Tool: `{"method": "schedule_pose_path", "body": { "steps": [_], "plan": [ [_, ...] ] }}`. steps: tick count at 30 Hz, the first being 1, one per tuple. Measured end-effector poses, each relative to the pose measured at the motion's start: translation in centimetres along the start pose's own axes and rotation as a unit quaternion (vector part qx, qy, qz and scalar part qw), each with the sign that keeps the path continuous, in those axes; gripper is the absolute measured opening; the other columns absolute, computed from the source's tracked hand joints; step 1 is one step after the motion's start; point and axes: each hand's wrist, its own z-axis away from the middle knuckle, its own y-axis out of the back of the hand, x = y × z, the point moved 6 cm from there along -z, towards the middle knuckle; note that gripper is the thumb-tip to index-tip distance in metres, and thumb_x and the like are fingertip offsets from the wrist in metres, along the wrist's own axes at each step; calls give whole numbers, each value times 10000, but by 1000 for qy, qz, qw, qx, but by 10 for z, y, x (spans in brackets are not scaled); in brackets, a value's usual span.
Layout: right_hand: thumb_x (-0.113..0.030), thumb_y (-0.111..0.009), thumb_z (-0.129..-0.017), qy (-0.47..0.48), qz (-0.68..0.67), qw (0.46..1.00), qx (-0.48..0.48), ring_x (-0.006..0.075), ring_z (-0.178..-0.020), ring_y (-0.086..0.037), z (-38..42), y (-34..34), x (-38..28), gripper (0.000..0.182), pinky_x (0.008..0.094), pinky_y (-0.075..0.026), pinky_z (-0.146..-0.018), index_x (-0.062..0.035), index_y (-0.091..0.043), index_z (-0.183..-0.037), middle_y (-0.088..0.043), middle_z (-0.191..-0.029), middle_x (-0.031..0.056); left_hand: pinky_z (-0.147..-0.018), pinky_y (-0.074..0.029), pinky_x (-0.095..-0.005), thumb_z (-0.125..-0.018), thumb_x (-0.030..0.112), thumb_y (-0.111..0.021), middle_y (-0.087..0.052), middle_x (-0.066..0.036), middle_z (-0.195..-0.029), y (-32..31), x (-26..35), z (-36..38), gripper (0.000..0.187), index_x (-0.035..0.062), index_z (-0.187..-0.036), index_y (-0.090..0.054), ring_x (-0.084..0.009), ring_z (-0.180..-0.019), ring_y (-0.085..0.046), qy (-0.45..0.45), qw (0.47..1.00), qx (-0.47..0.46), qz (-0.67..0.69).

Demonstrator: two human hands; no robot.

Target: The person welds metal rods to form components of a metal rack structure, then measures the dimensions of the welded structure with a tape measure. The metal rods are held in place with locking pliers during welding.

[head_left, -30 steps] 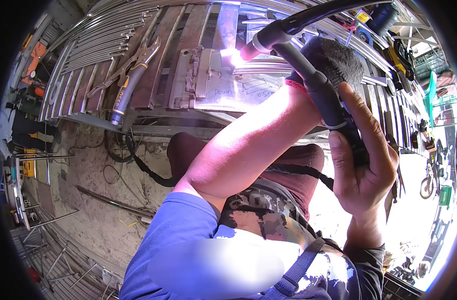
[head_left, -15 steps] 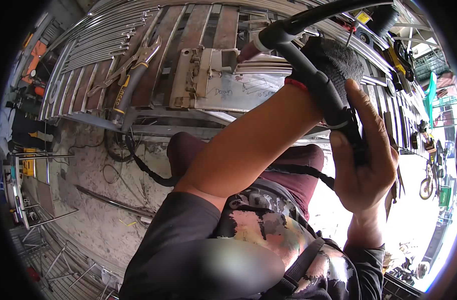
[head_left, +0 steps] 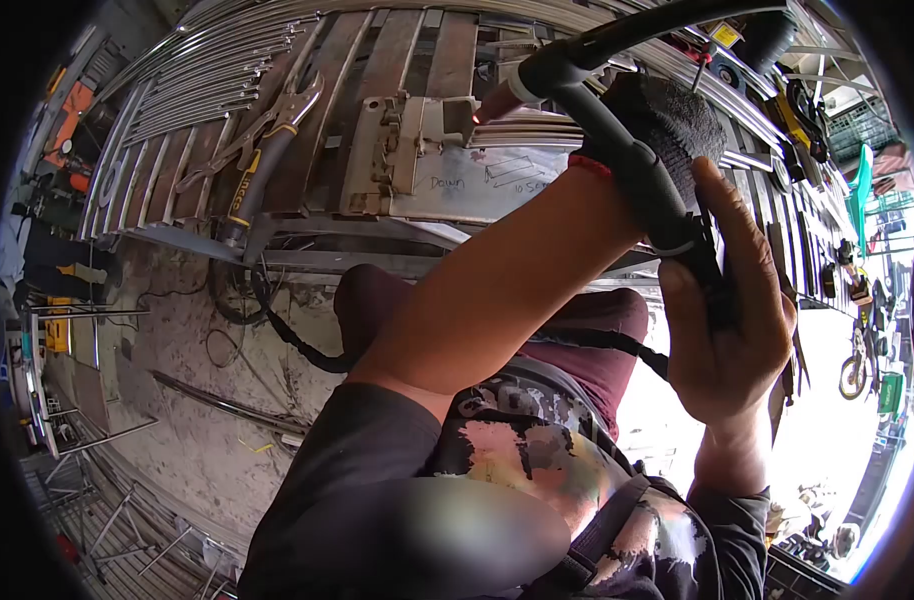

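Little moved: right hand's (head_left: 729, 345) grip holds one torch (head_left: 609, 138); left hand's (head_left: 677, 115), I can't tell.

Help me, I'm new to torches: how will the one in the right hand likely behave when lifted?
The torch probably feels stiff: its thick black body runs straight into the right hand. It may twist, as its long tail juts out to one side. Its small pinkish nozzle looks ceramic, so could chip if knocked.
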Motion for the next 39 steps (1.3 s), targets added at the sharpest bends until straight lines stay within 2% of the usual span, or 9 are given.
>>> {"method": "schedule_pose_path", "body": {
  "steps": [14,19,20,23,27,29,33,35,39],
  "plan": [
    [41,-681,-954,24,16,1000,-11,355,-1304,-677,-4,1,1,517,432,-516,-1112,125,-572,-1452,-674,-1405,288,-775,-592,-419,-915,224,-657,-788,-136,-941,-7,1,-3,199,115,-981,-810,-279,-922,-769,2,1000,-4,1],
    [48,-674,-960,20,29,999,-23,349,-1270,-696,-4,1,-1,522,401,-542,-1071,133,-556,-1461,-658,-1422,295,-766,-593,-420,-915,221,-657,-788,-136,-933,1,-3,4,196,116,-972,-812,-277,-913,-771,1,1000,-14,-3],
    [52,-671,-962,32,28,999,-11,336,-1256,-702,-4,1,0,531,384,-550,-1052,135,-543,-1471,-644,-1442,298,-764,-593,-421,-915,221,-656,-789,-135,-931,-1,-1,2,196,116,-970,-812,-277,-911,-772,-2,1000,-15,-4],
    [51,-654,-988,-47,-4,998,30,262,-1204,-693,6,5,5,668,312,-562,-943,129,-362,-1584,-510,-1582,307,-759,-594,-421,-915,219,-656,-789,-135,-926,-5,-1,-1,194,116,-965,-814,-276,-906,-773,-6,1000,-28,-8],
    [-36,-692,-1017,-62,-14,985,163,311,-1203,-689,26,24,20,799,337,-585,-928,132,-198,-1621,-326,-1676,328,-752,-595,-422,-916,216,-656,-790,-134,-920,-7,1,-4,193,116,-959,-816,-275,-899,-774,-35,997,-56,-43],
    [-81,-707,-1034,-79,4,970,232,321,-1169,-701,37,38,28,839,345,-600,-892,131,-149,-1624,-263,-1701,333,-739,-602,-445,-874,189,-660,-778,-123,-841,-6,9,-1,179,104,-883,-817,-293,-828,-772,-92,986,-46,-131],
    [-129,-694,-1058,-144,67,940,301,107,-715,-620,53,67,49,793,217,-442,-580,53,-207,-1657,-737,-1096,182,-729,-614,-436,-825,169,-675,-774,-140,-816,-8,7,2,156,86,-835,-807,-308,-800,-769,-96,988,-33,-115],
    [-129,-690,-1058,-159,67,928,330,64,-599,-550,57,75,53,782,210,-391,-530,31,-219,-1662,-745,-903,129,-732,-615,-439,-815,166,-677,-773,-147,-821,-9,5,1,152,90,-837,-807,-309,-805,-770,-93,987,-59,-117],
    [-108,-691,-1050,-163,63,919,354,52,-548,-522,68,86,62,774,213,-365,-501,14,-232,-1661,-723,-841,121,-716,-615,-440,-809,162,-668,-768,-159,-818,-6,6,0,152,93,-828,-803,-313,-797,-768,-95,982,-86,-135]
  ]
}}
